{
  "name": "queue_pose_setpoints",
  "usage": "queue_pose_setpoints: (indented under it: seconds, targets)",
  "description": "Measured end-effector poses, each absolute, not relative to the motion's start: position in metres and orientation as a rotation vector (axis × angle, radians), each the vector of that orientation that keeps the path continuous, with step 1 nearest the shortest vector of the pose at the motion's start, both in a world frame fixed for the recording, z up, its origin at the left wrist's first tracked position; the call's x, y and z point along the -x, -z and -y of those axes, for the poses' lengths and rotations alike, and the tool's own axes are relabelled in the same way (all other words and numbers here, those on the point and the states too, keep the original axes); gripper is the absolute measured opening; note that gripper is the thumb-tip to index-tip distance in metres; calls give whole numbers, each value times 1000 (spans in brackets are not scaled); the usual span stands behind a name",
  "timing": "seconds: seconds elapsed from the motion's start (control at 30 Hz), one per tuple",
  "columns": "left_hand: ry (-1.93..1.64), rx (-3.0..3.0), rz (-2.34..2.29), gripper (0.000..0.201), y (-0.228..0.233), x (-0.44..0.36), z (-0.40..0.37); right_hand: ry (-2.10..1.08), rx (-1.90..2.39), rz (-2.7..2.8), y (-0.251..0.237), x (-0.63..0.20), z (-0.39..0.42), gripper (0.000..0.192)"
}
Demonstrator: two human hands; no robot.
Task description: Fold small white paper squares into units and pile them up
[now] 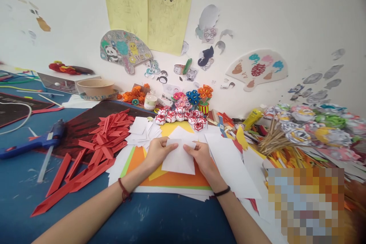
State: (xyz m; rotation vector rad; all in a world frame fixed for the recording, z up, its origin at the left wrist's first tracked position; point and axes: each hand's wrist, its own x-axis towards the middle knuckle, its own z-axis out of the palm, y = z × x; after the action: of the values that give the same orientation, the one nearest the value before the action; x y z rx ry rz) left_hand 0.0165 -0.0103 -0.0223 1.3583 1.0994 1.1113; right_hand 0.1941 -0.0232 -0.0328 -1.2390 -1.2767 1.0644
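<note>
A square sheet of white paper (178,160) is held up between both hands over the stacked coloured sheets. My left hand (158,152) pinches its upper left edge, thumb on top and fingers behind. On the upper right edge, my right hand (201,156) grips the same way, its thumb close to the other one. Under the hands lie orange sheets (137,167) with yellow, green and white paper around them. Small white squares (144,129) are piled just beyond my left hand. Larger white sheets (228,164) lie right of my right hand.
Folded red paper strips (105,137) are heaped at the left, near a blue glue gun (54,133). Red-and-white paper flowers (180,114) stand at the back. On the right are wooden sticks (274,137) and several paper flowers (309,122). A blurred patch covers the lower right.
</note>
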Motion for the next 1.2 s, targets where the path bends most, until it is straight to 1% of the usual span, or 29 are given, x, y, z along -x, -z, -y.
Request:
queue_pose_setpoints:
  seconds: [0.2, 0.47, 0.6, 0.8, 0.93, 1.0, 1.2]
  targets:
    - [-1169, -1382, -1183, 36, 26, -17, 10, -910, 1399, 1265, 34, -192, 22, 43]
    - [-1151, -1436, -1190, 34, 25, -16, 10, -900, 1400, 1238, 35, -193, 21, 41]
    - [-1138, -1461, -1204, 33, 23, -15, 10, -984, 1321, 1199, 33, -193, 22, 44]
    - [-1224, -1482, -1154, 33, 21, -17, 13, -1250, 1063, 1184, 19, -192, 26, 44]
    - [-1234, -1489, -1121, 34, 23, -17, 13, -1397, 1065, 1296, 19, -196, 27, 44]
    - [-1228, -1495, -1117, 35, 24, -17, 12, -1421, 1094, 1350, 23, -198, 27, 42]
    - [-1175, -1483, -1146, 36, 23, -16, 9, -1343, 1136, 1323, 29, -199, 25, 42]
